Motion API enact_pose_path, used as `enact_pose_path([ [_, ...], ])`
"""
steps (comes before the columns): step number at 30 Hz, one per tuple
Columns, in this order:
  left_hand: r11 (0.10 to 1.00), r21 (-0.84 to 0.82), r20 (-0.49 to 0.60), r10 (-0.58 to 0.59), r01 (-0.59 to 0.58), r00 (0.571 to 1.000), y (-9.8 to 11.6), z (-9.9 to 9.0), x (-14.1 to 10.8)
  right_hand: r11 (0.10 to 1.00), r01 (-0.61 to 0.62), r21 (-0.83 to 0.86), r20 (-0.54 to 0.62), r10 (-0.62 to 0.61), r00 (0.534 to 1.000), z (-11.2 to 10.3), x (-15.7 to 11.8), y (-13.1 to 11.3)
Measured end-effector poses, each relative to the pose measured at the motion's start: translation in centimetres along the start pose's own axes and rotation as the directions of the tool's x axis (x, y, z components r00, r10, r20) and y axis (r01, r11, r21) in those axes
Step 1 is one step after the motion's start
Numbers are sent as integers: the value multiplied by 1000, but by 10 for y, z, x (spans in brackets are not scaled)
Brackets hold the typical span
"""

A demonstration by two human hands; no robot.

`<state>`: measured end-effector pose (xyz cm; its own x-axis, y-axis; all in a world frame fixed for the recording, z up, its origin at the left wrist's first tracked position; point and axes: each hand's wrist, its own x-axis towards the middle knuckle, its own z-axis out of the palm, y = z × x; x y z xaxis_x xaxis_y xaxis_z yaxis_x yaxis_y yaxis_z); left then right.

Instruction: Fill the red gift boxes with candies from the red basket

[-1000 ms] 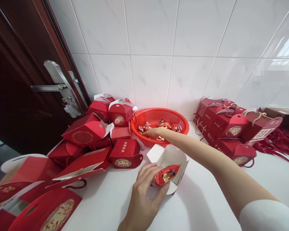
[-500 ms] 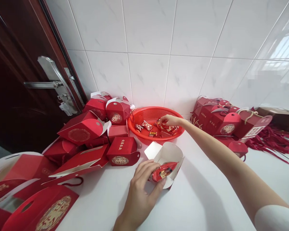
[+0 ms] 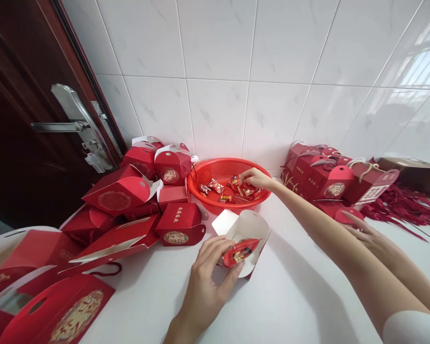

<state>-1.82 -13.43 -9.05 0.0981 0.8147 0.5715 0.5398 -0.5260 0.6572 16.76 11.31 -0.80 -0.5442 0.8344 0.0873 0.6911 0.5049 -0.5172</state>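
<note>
My left hand (image 3: 209, 274) is closed round the near side of an open red gift box (image 3: 255, 226), whose white inside faces up. A red wrapped snack packet (image 3: 240, 252) lies in the box's opening, by my thumb and fingers. My right hand (image 3: 255, 178) reaches into a red plastic basket (image 3: 220, 167) with its fingers pinched down among the candies; the fingertips are partly hidden. Small wrapped candies (image 3: 217, 186) lie in the bottom of the basket, mostly in red wrappers.
Red gift boxes (image 3: 181, 224) are piled on the left, beside a dark door (image 3: 17, 157). More red boxes (image 3: 331, 184) stand at the right. Another person's hand (image 3: 370, 239) touches a box there. Dark red ribbons (image 3: 397, 208) and a brown carton (image 3: 412, 172) lie beyond.
Another person's hand has come in from the right to the right-hand boxes. The view has shifted slightly. My hands stay at the box and in the basket.
</note>
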Motion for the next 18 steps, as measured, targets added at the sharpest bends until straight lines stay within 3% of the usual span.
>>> enact_pose_path([
  [4, 1000, -1, 14, 5, -5, 1000, 0, 0, 0, 977, 0, -213, 26, 5, 1000, 13, 11, -14],
  [9, 1000, -2, 16, 22, -22, 1000, 1, -1, 1, 895, 45, -444, 250, 75, 965, 38, 30, -38],
  [14, 1000, -18, 21, 25, -24, 999, 2, -2, 3, 844, 97, -527, 392, 140, 909, 52, 34, -54],
  [18, 1000, -23, 20, 18, -18, 1000, 2, 0, 3, 848, 106, -520, 375, 115, 920, 51, 31, -56],
])
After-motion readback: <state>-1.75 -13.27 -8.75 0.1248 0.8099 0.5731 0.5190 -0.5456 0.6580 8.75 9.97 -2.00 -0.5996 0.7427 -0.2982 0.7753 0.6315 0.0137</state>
